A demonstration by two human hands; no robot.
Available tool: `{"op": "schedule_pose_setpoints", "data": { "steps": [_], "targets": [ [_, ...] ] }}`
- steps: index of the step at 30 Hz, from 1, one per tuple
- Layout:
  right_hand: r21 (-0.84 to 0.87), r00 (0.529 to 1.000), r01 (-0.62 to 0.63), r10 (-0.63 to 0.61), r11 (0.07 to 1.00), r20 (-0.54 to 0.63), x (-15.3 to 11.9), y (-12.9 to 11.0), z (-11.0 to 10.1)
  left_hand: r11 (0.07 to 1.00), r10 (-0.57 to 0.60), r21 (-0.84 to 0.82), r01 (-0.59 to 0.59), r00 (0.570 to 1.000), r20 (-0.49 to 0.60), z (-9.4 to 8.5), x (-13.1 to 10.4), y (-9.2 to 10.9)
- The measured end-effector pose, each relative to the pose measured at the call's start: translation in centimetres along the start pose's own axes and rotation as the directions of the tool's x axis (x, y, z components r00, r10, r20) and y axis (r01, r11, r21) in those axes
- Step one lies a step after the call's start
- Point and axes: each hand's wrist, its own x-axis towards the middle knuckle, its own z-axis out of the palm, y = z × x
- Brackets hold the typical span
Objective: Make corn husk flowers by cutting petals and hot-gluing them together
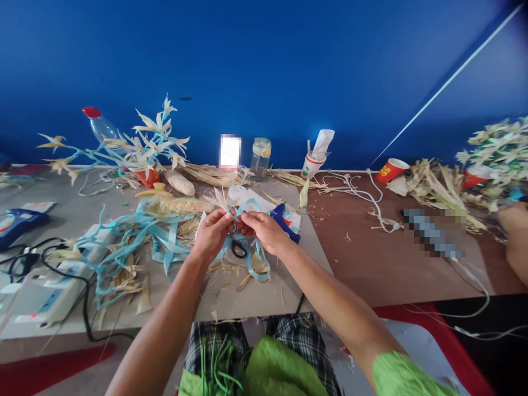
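Okay so from the head cam, calling 12 o'clock straight away from the body: the left hand (pixel 216 228) and right hand (pixel 262 228) meet dead centre over the bench (pixel 358 264), fingers pinched closed on a light blue ribbon (pixel 249 201), thumb and index doing the work on both sides. Can't really tell which bit of it sits under which fingertip, it's too small. For doing this bit well, I'd say pin the join with the left and let the right do the steering, small pulls, snug but not yanky, because dry husk probably creases or splits if you force it. I'd also watch the slack loop hanging at 5 o'clock, looks like it could snag. As for looks, the ribbon is thin, flat and slightly glossy, and it bows up in a soft arch between the hands and the blue glue gun (pixel 284 223) at 3 o'clock. A pale husk flower (pixel 218 198) pokes out at about 11 o'clock, just past the left fingertips, creamy with narrow pointy petals. More blue strips (pixel 167 247) lie tangled at 9 o'clock, a red cup (pixel 147 177) with similar blooms stands at 10, and a glass jar (pixel 260 159) is up around 1, near the wall.
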Motion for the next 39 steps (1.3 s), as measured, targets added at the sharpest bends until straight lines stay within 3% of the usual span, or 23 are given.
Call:
{"op": "schedule_pose_setpoints", "data": {
  "steps": [4,7,11,14,16,17,19,22,24,27,32,35,39],
  "targets": [
    [0.115,0.996,-0.075,0.069,0.99,0.059,0.4,0.8,0.6,0.999,-0.032,0.019,0.032,0.999,0.025,0.3,-0.2,0.1],
    [0.076,0.999,-0.015,0.012,0.997,0.044,0.5,1.3,0.3,0.998,-0.013,0.055,0.013,1.0,-0.007,0.4,-0.2,-0.2],
    [-0.282,0.991,0.124,-0.133,0.951,-0.011,0.4,1.7,0.1,0.986,0.026,0.167,-0.016,0.998,-0.058,0.2,0.0,-1.0],
    [-0.592,0.964,0.195,-0.264,0.782,-0.032,0.0,1.6,0.1,0.973,0.044,0.23,-0.025,0.996,-0.076,0.0,0.1,-1.3],
    [-0.673,0.948,0.224,-0.318,0.705,-0.018,-0.3,1.3,-0.1,0.974,0.046,0.225,-0.025,0.995,-0.09,-0.2,0.2,-1.2],
    [-0.661,0.947,0.234,-0.32,0.713,-0.009,-0.4,1.1,-0.3,0.979,0.042,0.204,-0.023,0.995,-0.089,-0.2,0.1,-1.1],
    [-0.52,0.962,0.228,-0.274,0.823,-0.011,-0.5,0.6,-1.0,0.99,0.016,0.142,-0.007,0.998,-0.063,-0.1,0.0,-0.7],
    [-0.111,0.992,0.116,-0.12,0.987,-0.029,-0.2,0.2,-2.0,0.997,-0.039,0.064,0.039,0.999,-0.009,0.3,-0.1,-0.3],
    [0.096,1.0,-0.014,0.013,0.995,0.016,0.0,0.2,-2.3,0.997,-0.062,0.041,0.062,0.998,0.02,0.5,-0.3,-0.1],
    [0.231,0.979,-0.171,0.139,0.958,0.149,0.1,0.5,-2.1,0.996,-0.081,0.034,0.079,0.995,0.056,0.8,-0.4,-0.1],
    [0.264,0.96,-0.226,0.169,0.938,0.224,-0.1,0.8,-1.3,0.994,-0.1,0.048,0.097,0.993,0.061,1.3,-0.6,-0.1],
    [0.166,0.978,-0.125,0.093,0.978,0.188,-0.2,0.9,-1.2,0.994,-0.088,0.062,0.085,0.995,0.041,1.6,-0.6,-0.2],
    [-0.102,0.996,0.037,-0.028,0.994,0.087,-0.2,1.1,-1.1,0.993,-0.087,0.078,0.085,0.996,0.019,1.4,-0.5,-0.4]
  ]
}}
